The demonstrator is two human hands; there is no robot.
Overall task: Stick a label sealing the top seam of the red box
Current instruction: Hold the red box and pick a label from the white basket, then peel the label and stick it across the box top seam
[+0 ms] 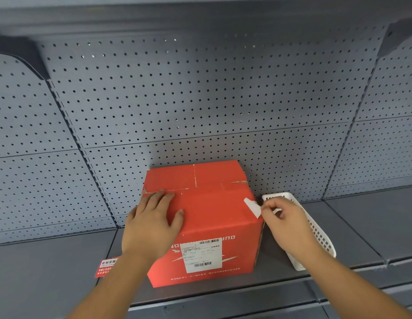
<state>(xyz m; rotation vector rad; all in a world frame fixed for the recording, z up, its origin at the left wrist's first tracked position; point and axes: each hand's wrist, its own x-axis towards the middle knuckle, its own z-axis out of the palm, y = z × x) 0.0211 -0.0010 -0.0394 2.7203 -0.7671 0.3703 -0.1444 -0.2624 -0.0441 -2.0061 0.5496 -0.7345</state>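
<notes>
A red cardboard box stands on a grey shelf, its top flaps closed with seams showing. A white shipping label with barcodes is stuck on its front face. My left hand lies flat on the left part of the box top, fingers spread. My right hand is at the box's right top edge, its fingertips pinching a small white label that lies partly on the box top near that edge.
A white perforated plastic basket leans on the shelf just right of the box, behind my right hand. A red sticker sheet lies on the shelf to the left. A grey pegboard wall stands behind.
</notes>
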